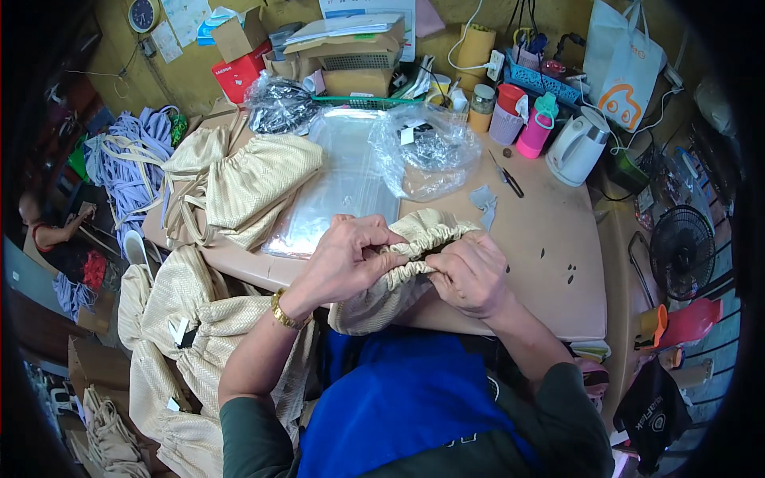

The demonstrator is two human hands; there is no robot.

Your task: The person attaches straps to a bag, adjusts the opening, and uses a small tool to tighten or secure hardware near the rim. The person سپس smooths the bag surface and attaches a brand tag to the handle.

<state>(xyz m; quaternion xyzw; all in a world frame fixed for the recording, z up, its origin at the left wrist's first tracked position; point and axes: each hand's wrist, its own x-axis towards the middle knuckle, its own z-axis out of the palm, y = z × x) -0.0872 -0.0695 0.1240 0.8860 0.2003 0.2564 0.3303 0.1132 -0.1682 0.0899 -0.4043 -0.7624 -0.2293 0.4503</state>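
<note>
- Fingers [381,248] of the left hand [347,259] curl tight, pinching the gathered rim of a cream woven bag [398,275].
- The right hand [472,275] clenches the same rim just beside it, knuckles up.
- Both forearms rise from the lower edge, wrists bent inward.
- The bag lies at the near edge of the surface [534,247], hanging partly over it.
- Clear plastic sleeves [343,183] lie just beyond; more cream bags [255,187] are piled left.

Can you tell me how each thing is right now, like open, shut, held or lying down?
Left hand: gripping the drawstring bag.
Right hand: gripping it too.
Cream drawstring bag: mouth gathered shut, held at the table edge.
Clear plastic bag: crumpled, open.
White kettle: upright, lid down.
Scissors: lying flat.
</note>
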